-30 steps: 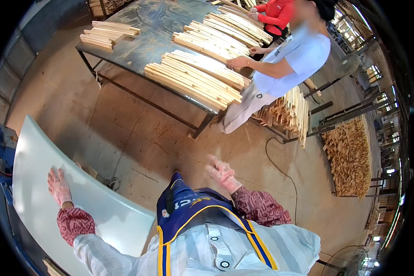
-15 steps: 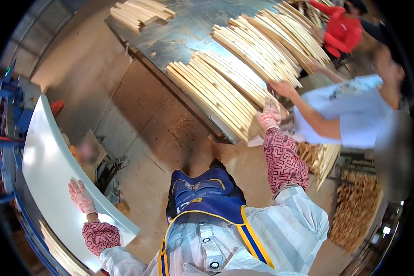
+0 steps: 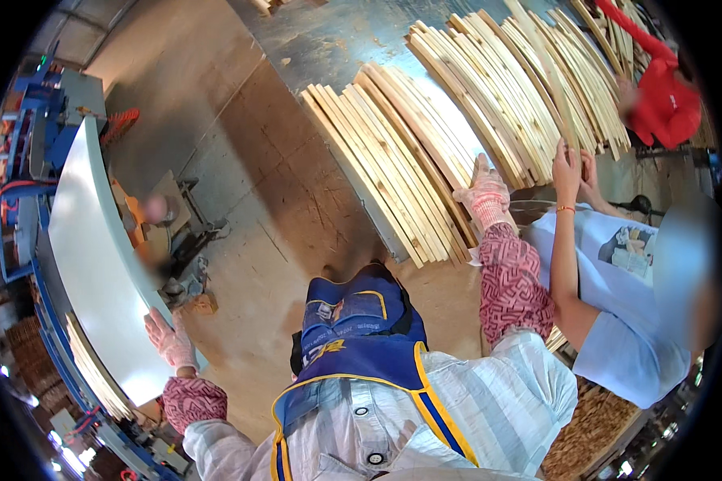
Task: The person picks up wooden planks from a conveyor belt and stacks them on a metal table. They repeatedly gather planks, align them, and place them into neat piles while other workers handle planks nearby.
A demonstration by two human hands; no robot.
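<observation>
Now, right hand (image 3: 483,191) lies open on wood slats (image 3: 393,168), centre frame; left hand (image 3: 168,341) flat on pale panel (image 3: 88,256), lower left. Pick-up step; next needs fingers closing round a slat.

A single fisheye view from the person's head looks steeply down over their own chest and apron (image 3: 353,337), near at the bottom, with the floor (image 3: 241,160) ahead and a table (image 3: 337,40) of wooden slats (image 3: 393,160) far at upper right.
</observation>
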